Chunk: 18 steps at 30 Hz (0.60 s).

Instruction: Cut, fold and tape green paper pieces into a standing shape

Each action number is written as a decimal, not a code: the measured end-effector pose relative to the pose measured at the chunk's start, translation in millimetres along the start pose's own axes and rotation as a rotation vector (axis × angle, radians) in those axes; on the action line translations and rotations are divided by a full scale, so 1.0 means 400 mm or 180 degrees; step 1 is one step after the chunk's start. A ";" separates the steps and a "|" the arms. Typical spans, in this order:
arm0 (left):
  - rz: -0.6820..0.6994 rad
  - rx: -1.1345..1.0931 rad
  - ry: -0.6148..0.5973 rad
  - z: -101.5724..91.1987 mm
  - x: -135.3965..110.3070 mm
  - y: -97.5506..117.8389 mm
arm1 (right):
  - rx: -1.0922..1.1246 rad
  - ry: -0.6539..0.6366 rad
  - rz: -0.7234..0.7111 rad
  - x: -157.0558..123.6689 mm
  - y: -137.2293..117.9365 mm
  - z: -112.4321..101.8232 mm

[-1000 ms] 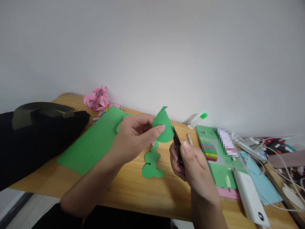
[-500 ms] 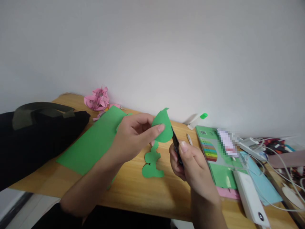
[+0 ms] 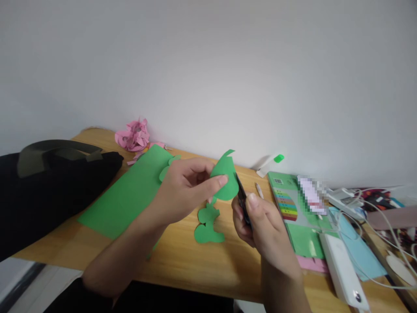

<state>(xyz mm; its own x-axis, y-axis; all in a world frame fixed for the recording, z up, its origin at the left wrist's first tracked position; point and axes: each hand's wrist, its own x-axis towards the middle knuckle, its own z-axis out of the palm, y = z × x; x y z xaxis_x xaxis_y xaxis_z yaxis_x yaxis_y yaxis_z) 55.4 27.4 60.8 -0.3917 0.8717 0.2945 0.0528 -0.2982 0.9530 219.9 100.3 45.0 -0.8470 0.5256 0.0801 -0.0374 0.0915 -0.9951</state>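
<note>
A green paper piece point(image 3: 230, 190) is held up above the middle of the wooden table point(image 3: 202, 269), pinched between the thumb and fingers of the left hand point(image 3: 185, 187). The piece is rounded along its near edge and narrowed toward its far end, where a thin strip is seen to be bent off to the right. In the right hand point(image 3: 260, 217), closed around the handles, a pair of black scissors point(image 3: 243, 198) is gripped, with the blades pointed away and slightly left. The blades are brought right up to the right edge of the piece; whether paper is caught between them cannot be told. Below the held piece, a green offcut point(image 3: 208, 234) with curved edges is laid on the table, its far end partly hidden by the left hand. To the left, a large green sheet point(image 3: 127, 204) is partly covered by the left hand and forearm. Crumpled pink paper point(image 3: 133, 135) is heaped at the far left, near the wall point(image 3: 208, 78), and a black bag point(image 3: 58, 195) is placed at the left edge. On the right, a green packet point(image 3: 278, 184) is overlapped by a pixelated object point(image 3: 311, 193); nearer, a white power bank point(image 3: 342, 269) is set beside a light blue sheet point(image 3: 365, 256), which is crossed by white cables.
</note>
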 end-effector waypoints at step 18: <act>-0.0086 0.0018 -0.0221 0.004 -0.001 -0.002 | 0.0122 0.0035 -0.0023 0.003 0.002 0.001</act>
<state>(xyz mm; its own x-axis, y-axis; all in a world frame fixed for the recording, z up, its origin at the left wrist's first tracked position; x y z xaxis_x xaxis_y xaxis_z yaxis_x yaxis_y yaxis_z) 57.1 28.1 60.1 -0.3283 0.9044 0.2726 0.0485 -0.2721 0.9611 218.8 100.7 44.5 -0.8408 0.5342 0.0878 -0.0639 0.0630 -0.9960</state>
